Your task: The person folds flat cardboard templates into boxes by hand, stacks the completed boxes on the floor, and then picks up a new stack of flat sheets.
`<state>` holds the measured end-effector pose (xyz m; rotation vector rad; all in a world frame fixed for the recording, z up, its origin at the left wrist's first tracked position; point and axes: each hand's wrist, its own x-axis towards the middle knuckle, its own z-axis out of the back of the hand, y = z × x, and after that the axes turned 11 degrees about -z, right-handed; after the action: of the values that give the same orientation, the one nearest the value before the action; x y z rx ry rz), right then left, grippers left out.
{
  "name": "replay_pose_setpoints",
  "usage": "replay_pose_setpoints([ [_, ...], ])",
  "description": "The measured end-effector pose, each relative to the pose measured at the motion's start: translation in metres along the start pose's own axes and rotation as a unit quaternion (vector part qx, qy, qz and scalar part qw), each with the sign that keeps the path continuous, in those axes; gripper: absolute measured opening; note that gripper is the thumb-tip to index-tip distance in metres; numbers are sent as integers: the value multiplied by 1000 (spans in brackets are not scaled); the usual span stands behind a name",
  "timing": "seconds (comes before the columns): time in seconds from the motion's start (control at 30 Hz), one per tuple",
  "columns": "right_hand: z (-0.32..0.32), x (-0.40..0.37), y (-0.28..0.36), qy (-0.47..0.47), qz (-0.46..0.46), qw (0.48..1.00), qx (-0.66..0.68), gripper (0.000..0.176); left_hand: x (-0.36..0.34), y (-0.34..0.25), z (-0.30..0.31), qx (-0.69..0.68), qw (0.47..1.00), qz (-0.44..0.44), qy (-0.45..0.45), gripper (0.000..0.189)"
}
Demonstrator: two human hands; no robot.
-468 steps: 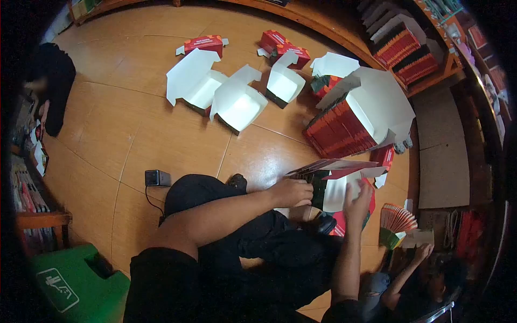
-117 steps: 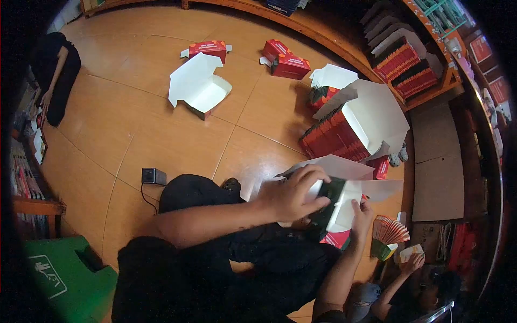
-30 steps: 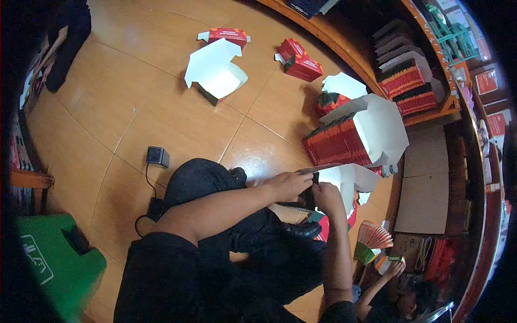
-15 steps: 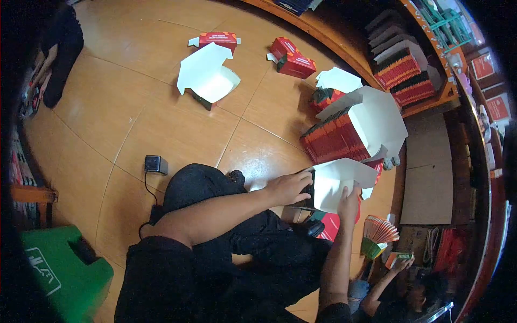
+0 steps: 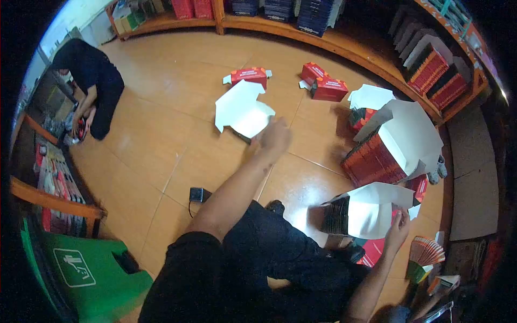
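My left hand [image 5: 276, 139], smeared by motion, is over the floor at the right edge of an open box with white flaps [image 5: 242, 110]; its fingers are hard to make out. My right hand [image 5: 397, 230] is at the right side of a near stack of open boxes [image 5: 370, 212], its fingers closed on the edge of the white flap. This stack stands beside my knee, dark layered edges to the left. Behind it is a larger stack of red boxes [image 5: 374, 159] with white flaps raised.
Red boxes [image 5: 329, 89] and another red box [image 5: 247, 76] lie farther back on the floor. A black adapter [image 5: 199, 195] sits left of my knee. A green bin [image 5: 102, 269] is front left. A person [image 5: 94, 81] crouches back left. Shelves [image 5: 344, 46] line the back.
My left hand has let go of the near stack and moved forward and left to the white-flapped box. The view has turned left, showing more of the shelves and the crouching person.
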<state>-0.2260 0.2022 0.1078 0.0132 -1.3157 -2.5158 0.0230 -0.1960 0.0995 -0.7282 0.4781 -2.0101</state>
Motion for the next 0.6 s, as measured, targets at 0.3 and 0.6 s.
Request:
replay_pose_setpoints([
  [0.3,-4,-17,27,-30,41,994,95,22,12,167,-65,172,971,46,162,18],
  [0.6,4,-33,33,90,44,923,371,24,-32,-78,79,-67,830,-470,-293,17],
])
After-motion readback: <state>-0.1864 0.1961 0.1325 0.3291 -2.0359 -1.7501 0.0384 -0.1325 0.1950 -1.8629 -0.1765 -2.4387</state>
